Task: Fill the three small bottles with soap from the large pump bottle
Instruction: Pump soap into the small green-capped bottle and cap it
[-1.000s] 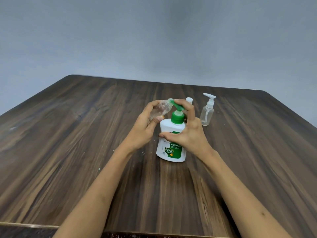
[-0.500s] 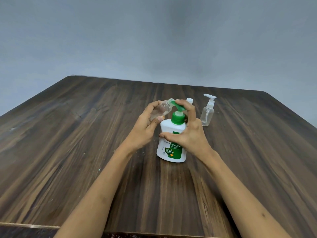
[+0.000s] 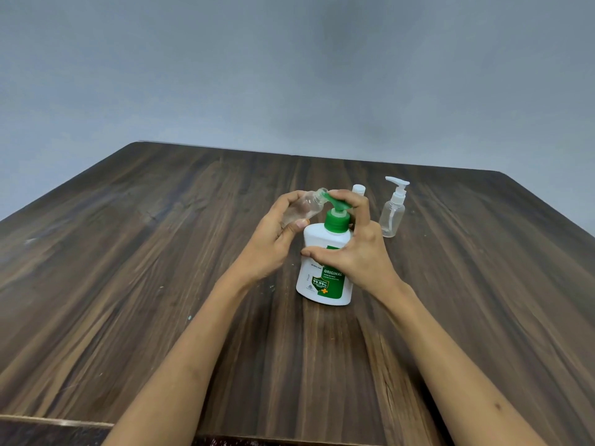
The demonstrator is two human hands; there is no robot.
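Note:
A white pump bottle (image 3: pixel 314 278) with a green label and green pump head stands mid-table. My right hand (image 3: pixel 357 249) wraps it, thumb across the front and fingers curled over the pump head. My left hand (image 3: pixel 273 239) holds a small clear bottle (image 3: pixel 306 206), uncapped and tilted, its mouth against the green nozzle. A second small clear bottle (image 3: pixel 393 214) with a white pump top stands upright to the right. Behind my right fingers only the white cap of a third bottle (image 3: pixel 358 188) shows.
The dark wooden table (image 3: pixel 161 268) spreads wide to the left and right of the bottles. Its near edge runs along the bottom of the view. A plain grey wall stands behind the far edge.
Little has shifted: both hands keep their grips, and the pump head under my right fingers sits slightly lower against the collar than a second ago.

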